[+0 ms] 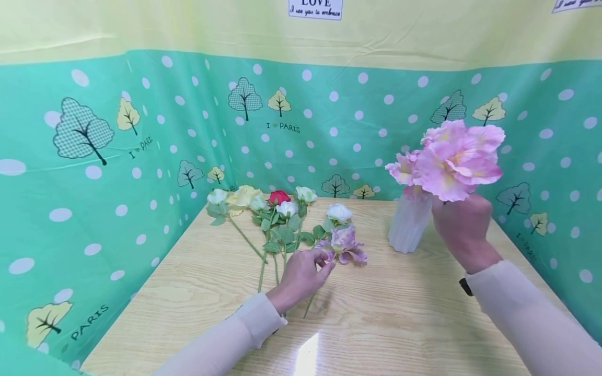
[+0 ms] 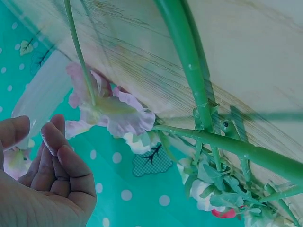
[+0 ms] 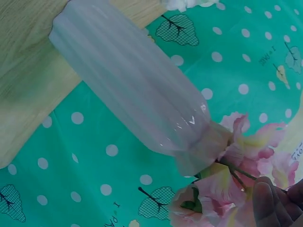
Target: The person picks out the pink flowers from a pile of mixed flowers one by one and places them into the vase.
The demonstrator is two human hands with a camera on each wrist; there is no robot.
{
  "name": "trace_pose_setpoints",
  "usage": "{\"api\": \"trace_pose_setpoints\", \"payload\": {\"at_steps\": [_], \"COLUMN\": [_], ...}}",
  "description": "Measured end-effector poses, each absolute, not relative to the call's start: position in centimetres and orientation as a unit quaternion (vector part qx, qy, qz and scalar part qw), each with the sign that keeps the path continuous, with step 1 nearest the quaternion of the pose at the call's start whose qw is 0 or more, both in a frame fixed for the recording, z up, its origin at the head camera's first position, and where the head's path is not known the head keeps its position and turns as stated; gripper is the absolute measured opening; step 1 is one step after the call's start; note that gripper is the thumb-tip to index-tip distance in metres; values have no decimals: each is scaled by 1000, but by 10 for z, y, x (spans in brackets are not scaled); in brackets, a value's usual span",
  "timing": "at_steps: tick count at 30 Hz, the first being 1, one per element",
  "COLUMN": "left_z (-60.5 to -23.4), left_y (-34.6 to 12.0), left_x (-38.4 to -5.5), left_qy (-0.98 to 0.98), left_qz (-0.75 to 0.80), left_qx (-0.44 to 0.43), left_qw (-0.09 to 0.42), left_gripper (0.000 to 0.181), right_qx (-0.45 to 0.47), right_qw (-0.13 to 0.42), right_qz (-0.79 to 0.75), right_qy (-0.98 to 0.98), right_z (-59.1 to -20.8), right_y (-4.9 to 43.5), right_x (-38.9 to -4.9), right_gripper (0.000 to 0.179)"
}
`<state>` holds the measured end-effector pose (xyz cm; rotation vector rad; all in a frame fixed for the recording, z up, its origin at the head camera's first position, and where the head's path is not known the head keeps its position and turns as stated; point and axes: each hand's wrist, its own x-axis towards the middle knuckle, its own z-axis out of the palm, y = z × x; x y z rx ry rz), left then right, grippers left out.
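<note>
My right hand (image 1: pixel 463 230) pinches the thin green stem (image 3: pixel 241 171) of a pink artificial flower (image 1: pixel 461 159) just above the mouth of a ribbed white vase (image 1: pixel 408 224). The stem runs into the vase's opening in the right wrist view, with more pink blossoms (image 1: pixel 403 168) crowded there. On the left, my left hand (image 1: pixel 301 274) hovers beside a light purple flower (image 1: pixel 345 243) that lies on the table. Its fingers (image 2: pixel 54 137) are loosely bent, the thumb stands apart from them, and nothing shows between them in the left wrist view.
Several artificial flowers lie left of the vase on the wooden table (image 1: pixel 376 313): a red rose (image 1: pixel 279 197), a yellow bloom (image 1: pixel 244 197) and white roses (image 1: pixel 339 212). Their stems point toward the front. A green dotted cloth (image 1: pixel 291 146) encloses the back and sides.
</note>
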<state>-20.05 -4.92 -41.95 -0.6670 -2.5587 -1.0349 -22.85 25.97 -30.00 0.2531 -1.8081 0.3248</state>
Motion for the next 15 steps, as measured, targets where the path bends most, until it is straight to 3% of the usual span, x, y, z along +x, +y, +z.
{"api": "trace_pose_setpoints", "payload": {"at_steps": [8, 15], "left_z": [-422, -423], "left_y": [-50, -51], "left_x": [-201, -201], "left_qy": [-890, -890], "left_qz": [-363, -366], "left_qx": [-232, -230], "left_qw": [150, 143], "left_gripper": [14, 15], "right_qx": [92, 17], "right_qw": [543, 428], "right_qz": [180, 254], "right_qy": [-815, -867], "right_z": [-305, -311], "right_y": [263, 267], "right_x": [-240, -244], "right_gripper": [19, 28]}}
